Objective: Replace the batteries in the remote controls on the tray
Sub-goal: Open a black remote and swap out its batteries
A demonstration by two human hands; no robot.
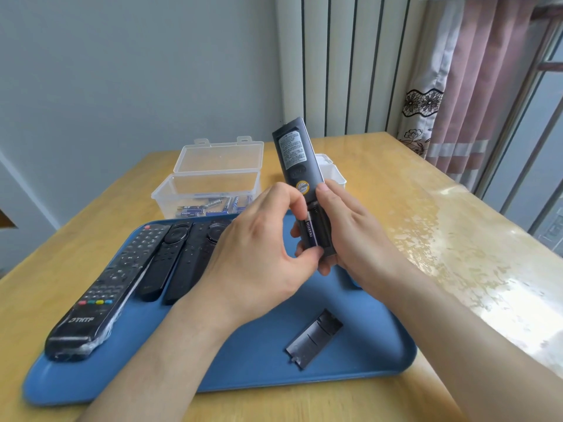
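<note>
My right hand (344,229) grips a grey remote (294,153) upright above the blue tray (243,370), its back facing me and the battery bay uncovered. My left hand (259,248) pinches a purple battery (308,233) lying in the left slot of that bay, thumb at its lower end and forefinger at its upper end. The right slot looks dark and I cannot tell what is in it. The remote's battery cover (315,338) lies loose on the tray at the front right. Three black remotes lie on the tray's left side, the nearest a large one (106,287) wrapped in plastic.
A clear plastic box (210,190) with its lid up holds several batteries behind the tray. A white container (333,170) stands behind the held remote. The wooden table (457,239) is glossy on the right. Curtains and a window lie to the right.
</note>
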